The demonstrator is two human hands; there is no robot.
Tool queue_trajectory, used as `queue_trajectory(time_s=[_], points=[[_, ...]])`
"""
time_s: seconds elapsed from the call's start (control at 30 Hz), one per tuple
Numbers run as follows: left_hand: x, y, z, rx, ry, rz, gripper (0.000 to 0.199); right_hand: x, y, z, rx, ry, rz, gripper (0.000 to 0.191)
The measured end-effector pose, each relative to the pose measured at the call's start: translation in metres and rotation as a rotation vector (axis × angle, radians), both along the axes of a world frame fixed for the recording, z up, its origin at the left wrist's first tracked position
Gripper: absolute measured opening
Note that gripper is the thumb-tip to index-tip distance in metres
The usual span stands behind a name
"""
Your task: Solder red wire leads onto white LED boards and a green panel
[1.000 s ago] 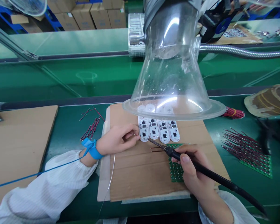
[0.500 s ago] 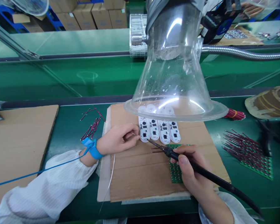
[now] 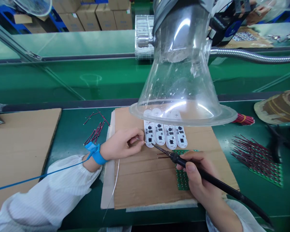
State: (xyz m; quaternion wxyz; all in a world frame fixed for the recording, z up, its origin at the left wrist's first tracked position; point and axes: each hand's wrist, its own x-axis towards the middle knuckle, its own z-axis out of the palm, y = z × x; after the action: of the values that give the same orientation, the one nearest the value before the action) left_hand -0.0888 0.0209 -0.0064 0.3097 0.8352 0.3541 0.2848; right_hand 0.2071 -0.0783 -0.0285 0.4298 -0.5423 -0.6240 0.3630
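Observation:
Pinched in my left hand [image 3: 125, 141] is a thin solder wire [image 3: 116, 177], whose tail hangs down over the cardboard. My right hand [image 3: 199, 175] grips a black soldering iron [image 3: 175, 158] like a pen. The iron's tip and the wire's end meet at the lower edge of the leftmost white circuit board [image 3: 149, 135]. Several such boards stand side by side, their upper parts seen through the clear hood. Partly under my right hand lies a green board [image 3: 182, 178], with dark red wires [image 3: 161, 155] sticking out to its left.
A clear fume hood [image 3: 181, 90] hangs low over the boards. Loose red wires [image 3: 96, 132] lie left of the cardboard sheet [image 3: 140, 190]; a wired green board [image 3: 265, 164] and pliers [image 3: 275, 143] lie right. A blue strap cord [image 3: 50, 174] trails from my left wrist.
Both hands hold nearly still, with the iron's tip at the leftmost board. A little more solder wire shows between my left fingers and that board.

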Motion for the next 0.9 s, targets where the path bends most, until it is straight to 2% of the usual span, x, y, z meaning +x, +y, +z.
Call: queue_trajectory(time_s=[0.37,0.57,0.9], points=[[-0.0005,0.0007,-0.0023,0.000,-0.010,-0.004,0.010,0.0016,0.0003,-0.0028,0.004,-0.026,0.034,0.016],[-0.0010,0.0004,-0.0021,-0.008,0.009,0.000,0.010,-0.0024,0.0047,0.0024,0.008,-0.059,0.084,0.015],[0.0003,0.0011,-0.0017,-0.056,0.032,0.009,0.004,0.0015,-0.0008,-0.0014,-0.012,-0.005,-0.004,0.011]])
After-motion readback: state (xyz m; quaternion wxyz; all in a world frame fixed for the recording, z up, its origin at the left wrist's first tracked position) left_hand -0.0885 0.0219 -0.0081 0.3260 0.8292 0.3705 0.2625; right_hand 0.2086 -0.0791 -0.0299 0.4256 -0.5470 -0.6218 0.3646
